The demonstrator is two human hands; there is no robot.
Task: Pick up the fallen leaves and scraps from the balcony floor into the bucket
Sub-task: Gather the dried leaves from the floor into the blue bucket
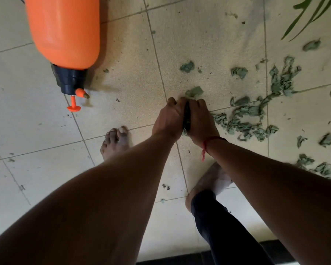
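Dried grey-green leaves [246, 119] lie scattered over the tiled floor to the right of my hands. My left hand [168, 119] and my right hand [199, 119] are pressed together low over the floor, cupped around a clump of leaves [194, 92] that pokes out above the fingertips. A dark gap shows between the palms, and what fills it is hidden. A red thread is tied on my right wrist. No bucket is in view.
An orange sprayer tank [63, 31] with a black cap and orange nozzle lies on the floor at upper left. My bare feet [115, 142] stand on the beige tiles. Green plant blades [310, 14] hang in at the top right. A dark step edge [180, 260] runs along the bottom.
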